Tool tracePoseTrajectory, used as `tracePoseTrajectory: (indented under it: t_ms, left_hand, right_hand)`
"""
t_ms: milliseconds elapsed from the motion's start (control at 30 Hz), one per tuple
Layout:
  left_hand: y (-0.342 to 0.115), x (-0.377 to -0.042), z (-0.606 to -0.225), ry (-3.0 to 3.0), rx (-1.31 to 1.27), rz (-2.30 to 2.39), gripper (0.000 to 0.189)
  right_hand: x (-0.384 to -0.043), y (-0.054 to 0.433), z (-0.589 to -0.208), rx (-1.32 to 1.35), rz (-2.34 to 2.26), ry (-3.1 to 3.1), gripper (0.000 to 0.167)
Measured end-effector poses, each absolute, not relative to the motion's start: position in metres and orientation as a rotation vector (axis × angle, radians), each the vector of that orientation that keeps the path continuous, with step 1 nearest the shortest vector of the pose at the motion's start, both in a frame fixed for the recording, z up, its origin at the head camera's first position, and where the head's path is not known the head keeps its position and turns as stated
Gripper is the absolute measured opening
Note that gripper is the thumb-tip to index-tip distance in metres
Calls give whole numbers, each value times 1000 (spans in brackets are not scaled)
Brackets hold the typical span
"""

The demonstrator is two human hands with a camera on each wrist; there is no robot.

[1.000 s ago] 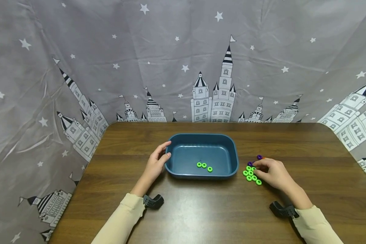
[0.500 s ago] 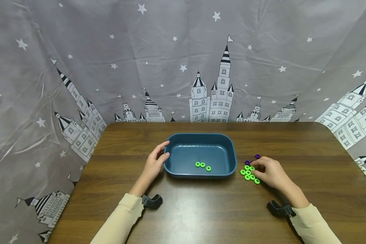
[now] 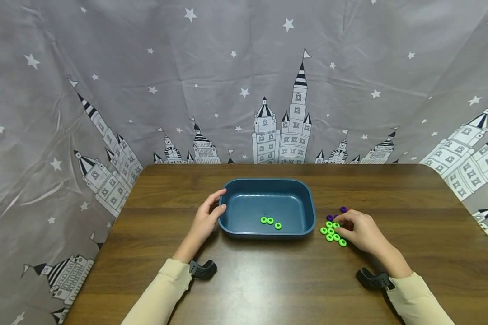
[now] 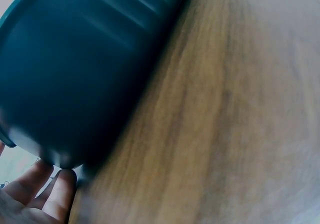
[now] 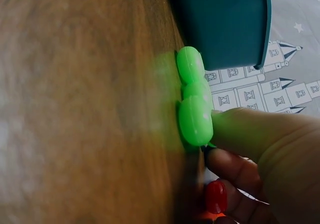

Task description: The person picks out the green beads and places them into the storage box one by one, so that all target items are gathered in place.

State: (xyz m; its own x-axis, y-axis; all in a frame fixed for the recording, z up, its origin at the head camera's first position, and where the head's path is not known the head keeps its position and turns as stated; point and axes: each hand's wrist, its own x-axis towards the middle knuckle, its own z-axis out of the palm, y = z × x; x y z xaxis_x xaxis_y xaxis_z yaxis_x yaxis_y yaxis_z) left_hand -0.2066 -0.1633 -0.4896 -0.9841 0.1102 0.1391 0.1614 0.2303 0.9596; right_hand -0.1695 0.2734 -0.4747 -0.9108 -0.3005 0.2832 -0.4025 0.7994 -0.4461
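Hardly anything has moved since the first head frame: view shifts slightly, and an orange sliver next to the right hand no longer shows. Seven bright-green plastic rings are visible in a tight cluster on the table, just right of the tray. Right hand bends over the cluster, thumb and index narrow, thumb touching a green ring; cannot tell if it grips one. Purple rings lie just beyond, one partly under the fingertips.

Dark teal rectangular tray with rounded corners sits near the middle, three green rings on its floor. Left hand touches its left end, thumb and index spread apart, fairly straight.

Surface: brown wood-grain table, glossy glare at front. Behind: wrinkled gray fabric backdrop with white stars and black-and-white castles.

Right wrist view adds a red glossy piece by the curled fingers, orange edge below it; head view shows neither. Left wrist view adds ribbing on the tray's outer wall, fingertips against its end.

Cream sleeves and black wrist mounts frame the front. Right hand blocks part of the ring pile from above.
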Motion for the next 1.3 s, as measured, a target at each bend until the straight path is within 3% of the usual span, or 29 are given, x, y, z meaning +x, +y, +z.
tracePoseTrajectory:
  t_ms: [833,1300]
  left_hand:
    - [-163,-206,-490,-2447,-257,-1906,46]
    - [-163,-206,-490,-2450,-260,-1883,45]
  right_hand:
    - [-168,272,-473,533,830,-2735,13]
    - [-186,257,-443,592,848,-2633,15]
